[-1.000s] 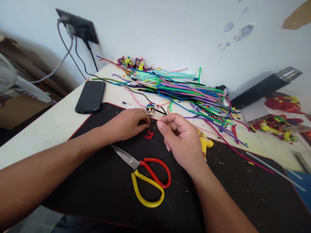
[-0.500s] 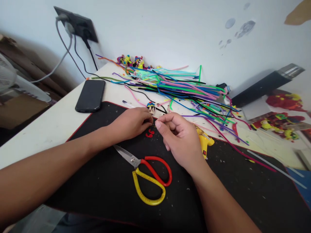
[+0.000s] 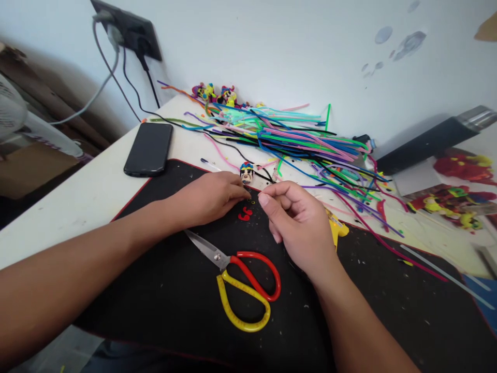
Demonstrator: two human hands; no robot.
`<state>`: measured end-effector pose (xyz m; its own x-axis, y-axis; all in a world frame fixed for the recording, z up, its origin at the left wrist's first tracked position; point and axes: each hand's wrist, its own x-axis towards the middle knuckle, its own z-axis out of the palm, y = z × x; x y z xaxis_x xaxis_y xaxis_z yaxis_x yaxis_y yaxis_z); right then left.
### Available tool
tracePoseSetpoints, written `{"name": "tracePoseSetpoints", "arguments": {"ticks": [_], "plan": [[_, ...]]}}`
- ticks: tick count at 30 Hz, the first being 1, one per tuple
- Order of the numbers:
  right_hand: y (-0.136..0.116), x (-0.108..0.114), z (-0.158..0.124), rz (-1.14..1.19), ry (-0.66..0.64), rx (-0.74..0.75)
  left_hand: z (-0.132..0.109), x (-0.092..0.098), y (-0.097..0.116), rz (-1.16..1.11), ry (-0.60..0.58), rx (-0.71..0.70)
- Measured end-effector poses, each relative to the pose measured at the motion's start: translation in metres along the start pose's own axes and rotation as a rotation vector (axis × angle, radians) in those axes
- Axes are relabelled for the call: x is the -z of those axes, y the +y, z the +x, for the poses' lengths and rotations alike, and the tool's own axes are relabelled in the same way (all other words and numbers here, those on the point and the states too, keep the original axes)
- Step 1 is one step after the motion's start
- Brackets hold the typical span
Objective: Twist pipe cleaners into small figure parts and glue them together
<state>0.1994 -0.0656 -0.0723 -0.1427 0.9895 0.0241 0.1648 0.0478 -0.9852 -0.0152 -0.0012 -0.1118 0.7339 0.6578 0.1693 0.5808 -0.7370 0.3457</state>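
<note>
A: Counts? Hands first.
B: Two, left hand and right hand, both on the black mat, one mat.
A: Tools?
B: One pair of scissors, one red loop, one yellow. One yellow glue gun, mostly hidden.
A: Small bits?
B: Two red curled pieces. One small figure head.
A: Rest?
B: One phone, one wall socket. Pipe cleaners: a tangled pile, too many to count. Finished figures at the back: several, can't separate.
</note>
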Motion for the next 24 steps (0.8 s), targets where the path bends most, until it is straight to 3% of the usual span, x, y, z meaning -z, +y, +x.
{"name": "tracePoseSetpoints", "arguments": {"ticks": [16,24], "plan": [[0.0076,0.0006,0.0053,0.040,0.023,-0.073,-0.0005,-0.0050,0.0027,0.100,-0.035,-0.027],[0.0075,0.0015,0.0065,0.029,0.004,-0.132,-0.0019,-0.0100,0.0070,0.187,-0.045,-0.120]]}}
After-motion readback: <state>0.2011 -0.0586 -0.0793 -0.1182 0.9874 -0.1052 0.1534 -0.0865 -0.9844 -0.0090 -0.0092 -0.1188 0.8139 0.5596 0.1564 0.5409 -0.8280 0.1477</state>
